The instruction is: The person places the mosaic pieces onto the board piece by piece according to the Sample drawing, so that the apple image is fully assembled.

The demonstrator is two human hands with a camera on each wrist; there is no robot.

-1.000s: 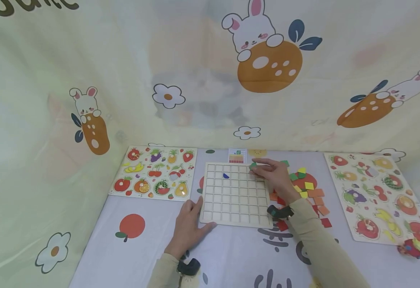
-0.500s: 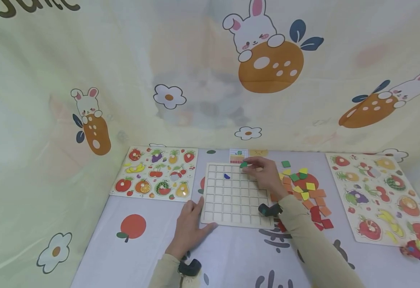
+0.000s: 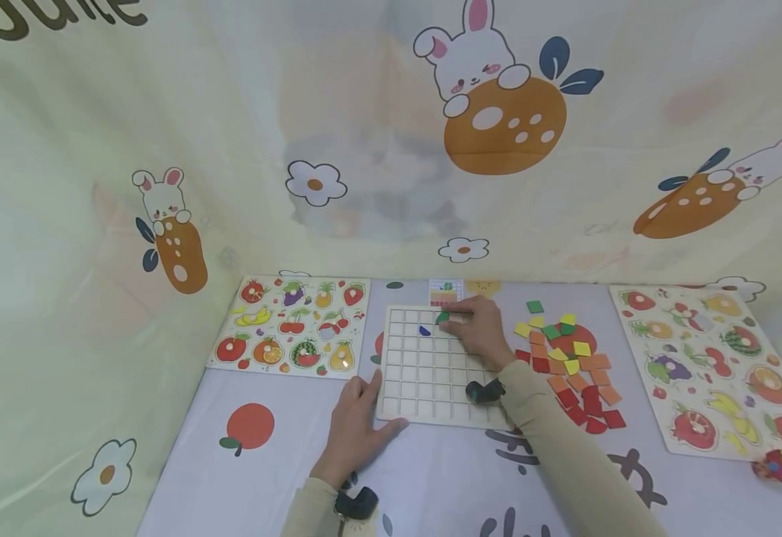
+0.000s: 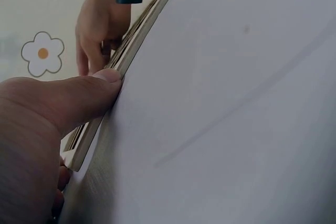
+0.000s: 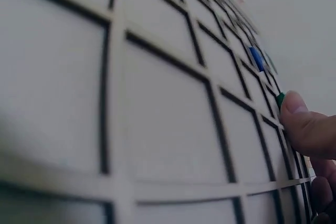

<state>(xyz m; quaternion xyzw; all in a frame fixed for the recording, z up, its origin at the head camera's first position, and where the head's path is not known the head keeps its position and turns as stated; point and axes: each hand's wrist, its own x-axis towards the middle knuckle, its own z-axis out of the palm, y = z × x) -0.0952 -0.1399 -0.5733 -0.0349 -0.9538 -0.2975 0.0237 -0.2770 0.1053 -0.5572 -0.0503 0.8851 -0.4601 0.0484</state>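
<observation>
Green tile [image 3: 442, 318] is being pinched by the fingers of the right hand [image 3: 479, 330] at the far row of the grid board [image 3: 426, 389], whose near-left corner is being gripped by the left hand [image 3: 352, 426]; tile is being judged light, stiff, maybe slick, best taken by opposite edges.

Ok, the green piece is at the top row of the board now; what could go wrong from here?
The green piece could seat askew, since the right grip covers cells beside it. The blue piece lies close by on the board and might get nudged. The right sleeve passes near loose red pieces, so it may sweep some aside.
</observation>
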